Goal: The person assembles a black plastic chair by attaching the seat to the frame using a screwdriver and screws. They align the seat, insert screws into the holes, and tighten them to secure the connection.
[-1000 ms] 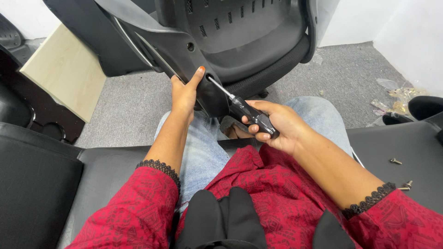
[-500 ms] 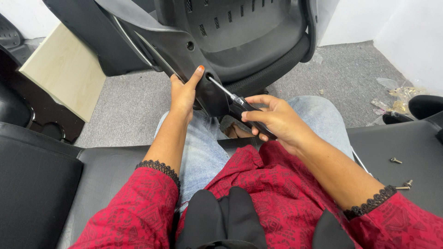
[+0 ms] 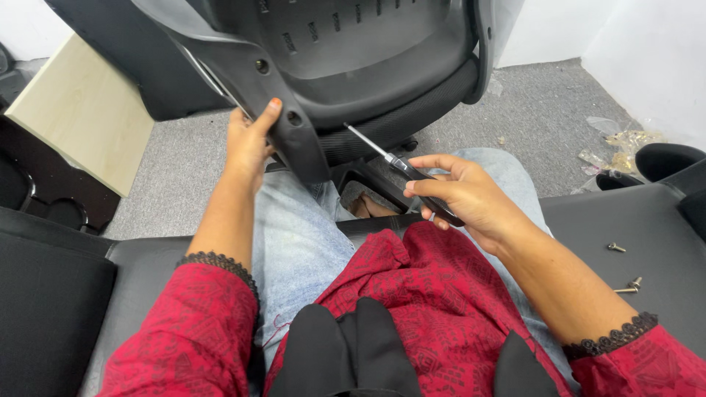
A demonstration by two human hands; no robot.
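The right hand, fingers now looser round the screwdriver, has drawn its tip back from the chair seat, which the left hand grips just above, so the screw looks released.

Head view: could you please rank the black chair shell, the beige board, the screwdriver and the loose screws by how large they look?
1. Black chair shell, steadied by the left hand.
2. Beige board, partly cut off.
3. Screwdriver in the right hand.
4. Loose screws, all alike.
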